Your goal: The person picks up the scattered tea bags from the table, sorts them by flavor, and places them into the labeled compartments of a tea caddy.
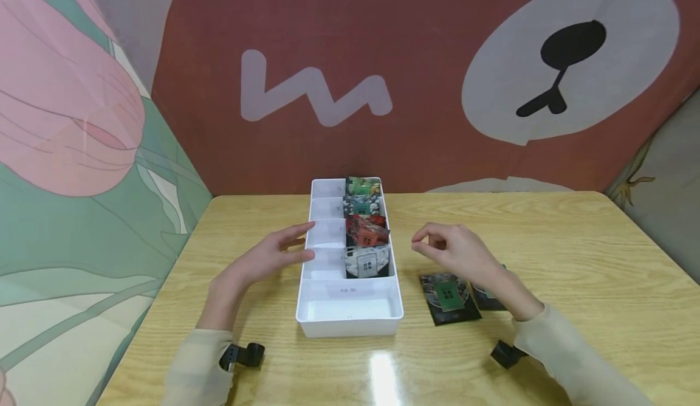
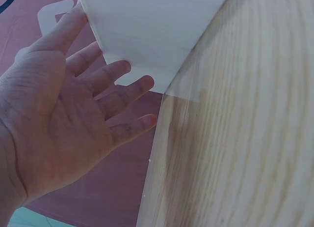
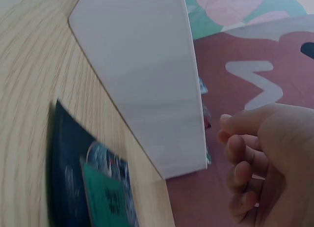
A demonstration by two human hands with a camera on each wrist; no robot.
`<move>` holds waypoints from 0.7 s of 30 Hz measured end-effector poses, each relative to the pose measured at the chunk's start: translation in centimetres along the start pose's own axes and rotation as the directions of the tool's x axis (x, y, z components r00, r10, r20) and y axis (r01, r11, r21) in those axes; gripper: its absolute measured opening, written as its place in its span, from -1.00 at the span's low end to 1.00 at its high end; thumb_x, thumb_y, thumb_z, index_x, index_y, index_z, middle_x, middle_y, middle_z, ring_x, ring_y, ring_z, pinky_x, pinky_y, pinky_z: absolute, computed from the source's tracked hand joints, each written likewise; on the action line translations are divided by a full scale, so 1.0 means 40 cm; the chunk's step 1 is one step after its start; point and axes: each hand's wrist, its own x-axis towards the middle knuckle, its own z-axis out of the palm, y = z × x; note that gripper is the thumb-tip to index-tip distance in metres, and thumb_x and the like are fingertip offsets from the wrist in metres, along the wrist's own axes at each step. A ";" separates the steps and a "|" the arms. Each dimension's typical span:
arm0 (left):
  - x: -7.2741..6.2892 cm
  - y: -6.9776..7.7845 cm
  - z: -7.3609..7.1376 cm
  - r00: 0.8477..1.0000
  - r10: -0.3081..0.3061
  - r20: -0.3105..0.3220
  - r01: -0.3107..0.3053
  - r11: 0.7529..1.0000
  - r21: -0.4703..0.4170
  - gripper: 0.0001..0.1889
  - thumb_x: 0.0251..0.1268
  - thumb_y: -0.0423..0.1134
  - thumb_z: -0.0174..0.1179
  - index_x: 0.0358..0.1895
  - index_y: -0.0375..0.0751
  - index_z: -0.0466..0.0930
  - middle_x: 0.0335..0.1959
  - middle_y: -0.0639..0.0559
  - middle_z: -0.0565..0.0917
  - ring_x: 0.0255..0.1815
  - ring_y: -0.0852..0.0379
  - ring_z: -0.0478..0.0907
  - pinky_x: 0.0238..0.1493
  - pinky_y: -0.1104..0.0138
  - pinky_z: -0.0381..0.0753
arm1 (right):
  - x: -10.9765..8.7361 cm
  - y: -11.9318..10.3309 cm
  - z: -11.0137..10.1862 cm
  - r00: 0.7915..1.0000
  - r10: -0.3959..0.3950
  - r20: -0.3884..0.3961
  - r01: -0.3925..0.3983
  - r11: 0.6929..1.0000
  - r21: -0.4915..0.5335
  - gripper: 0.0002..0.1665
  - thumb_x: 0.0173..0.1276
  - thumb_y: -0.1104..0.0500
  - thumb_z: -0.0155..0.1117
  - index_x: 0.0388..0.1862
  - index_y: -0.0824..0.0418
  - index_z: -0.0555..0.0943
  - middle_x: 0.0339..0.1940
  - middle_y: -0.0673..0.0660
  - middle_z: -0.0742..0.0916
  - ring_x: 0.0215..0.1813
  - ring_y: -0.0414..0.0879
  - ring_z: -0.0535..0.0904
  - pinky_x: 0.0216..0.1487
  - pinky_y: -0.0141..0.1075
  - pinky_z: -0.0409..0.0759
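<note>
A long white divided box (image 1: 350, 328) stands on the table. Small flat packets lie along its right side: a green one (image 1: 363, 186) at the back, then a grey-and-green one (image 1: 361, 206), red ones (image 1: 367, 233) and a white-and-black one (image 1: 367, 264) just behind the front compartment. My left hand (image 1: 268, 251) has its fingers spread, fingertips at the box's left rim. To the right of the box my right hand (image 1: 459, 249) hovers with loosely curled fingers and nothing held. Below it lies a dark packet with a green label (image 1: 449, 296).
A second dark packet (image 1: 488, 298) lies partly hidden under the right forearm. The wooden table (image 1: 273, 369) ends at a wall with a brown bear print (image 1: 415, 144). A black wrist camera (image 1: 508, 354) hangs below the right sleeve.
</note>
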 end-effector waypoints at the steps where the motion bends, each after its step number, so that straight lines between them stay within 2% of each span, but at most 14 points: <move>1: 0.000 -0.001 0.000 1.000 0.003 -0.001 -0.003 1.000 -0.002 -0.24 0.30 0.15 0.27 0.54 0.19 0.20 0.58 0.08 0.19 0.55 -0.16 0.20 0.48 -0.12 0.24 | -0.004 0.007 -0.003 1.000 0.005 0.005 -0.005 1.000 -0.003 -0.81 0.44 -0.06 0.27 -0.11 -0.04 0.71 -0.66 -0.14 0.54 -0.65 -0.23 0.34 -0.56 -0.35 0.33; 7: -0.001 -0.003 0.000 1.000 0.007 -0.001 -0.007 1.000 0.000 -0.22 0.29 0.18 0.27 0.54 0.18 0.19 0.58 0.07 0.19 0.55 -0.17 0.20 0.47 -0.12 0.26 | -0.035 0.057 -0.018 0.999 0.030 0.040 -0.029 0.999 -0.034 -0.72 0.42 -0.04 0.29 -0.05 0.09 0.71 -0.64 -0.14 0.54 -0.65 -0.25 0.34 -0.59 -0.36 0.33; 13: -0.001 0.000 -0.001 1.000 0.008 0.000 -0.008 1.000 -0.004 -0.20 0.28 0.19 0.27 0.54 0.17 0.19 0.58 0.07 0.18 0.55 -0.16 0.21 0.47 -0.12 0.26 | -0.073 0.106 -0.031 0.995 0.057 0.081 -0.052 0.997 -0.065 -0.69 0.41 -0.02 0.30 0.01 0.11 0.70 -0.60 -0.10 0.58 -0.64 -0.28 0.33 -0.60 -0.37 0.32; 17: -0.001 -0.002 -0.001 1.000 0.011 0.001 -0.011 1.000 -0.004 -0.20 0.26 0.21 0.27 0.54 0.18 0.19 0.58 0.08 0.18 0.55 -0.16 0.21 0.47 -0.11 0.27 | -0.089 0.134 -0.044 0.989 0.063 0.137 -0.055 0.997 -0.059 -0.66 0.43 0.00 0.29 0.08 0.13 0.67 -0.58 -0.07 0.59 -0.65 -0.29 0.31 -0.61 -0.38 0.29; 21: -0.002 -0.004 -0.002 1.000 0.015 0.003 -0.015 1.000 -0.002 -0.19 0.25 0.23 0.27 0.54 0.19 0.20 0.58 0.09 0.18 0.55 -0.16 0.21 0.47 -0.11 0.28 | -0.093 0.153 -0.055 0.975 0.063 0.212 -0.057 0.998 -0.036 -0.56 0.42 -0.06 0.29 0.14 0.16 0.64 -0.58 -0.07 0.58 -0.65 -0.30 0.29 -0.61 -0.39 0.28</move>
